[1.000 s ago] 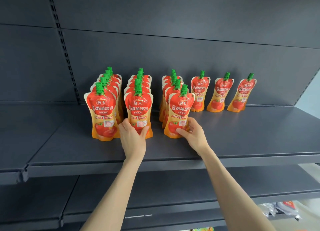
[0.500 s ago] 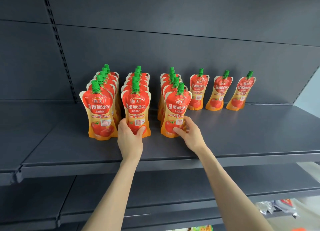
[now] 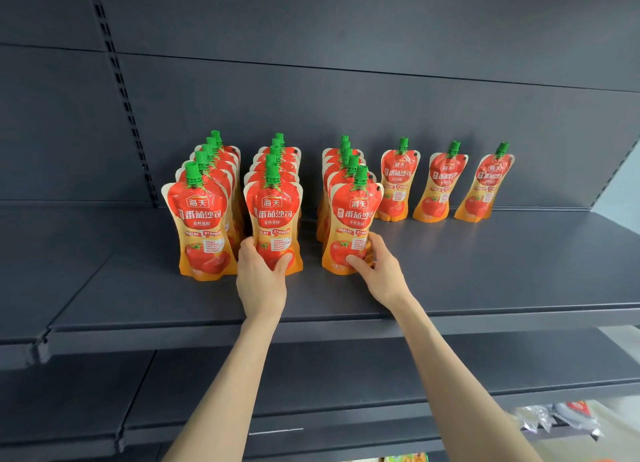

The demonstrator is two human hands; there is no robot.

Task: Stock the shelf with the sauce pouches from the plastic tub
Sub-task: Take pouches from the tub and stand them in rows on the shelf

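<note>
Red and orange sauce pouches with green caps stand upright on the dark grey shelf (image 3: 485, 271). Three rows of several pouches run front to back at the left. My left hand (image 3: 261, 281) grips the bottom of the front pouch of the middle row (image 3: 275, 215). My right hand (image 3: 379, 271) holds the lower part of the front pouch of the third row (image 3: 353, 215), thumb on its front and fingers round its right side. The front pouch of the left row (image 3: 202, 226) stands untouched. Three single pouches (image 3: 440, 181) stand against the back wall to the right. The plastic tub is out of view.
A slotted upright (image 3: 121, 90) runs up the back panel at the left. A lower shelf (image 3: 311, 375) lies beneath the stocked one. Packaged goods (image 3: 561, 418) show at the bottom right. Another shelf section (image 3: 52, 246) adjoins at the left.
Both hands stay on the same two front pouches. The view has shifted slightly; the pouches barely move.
</note>
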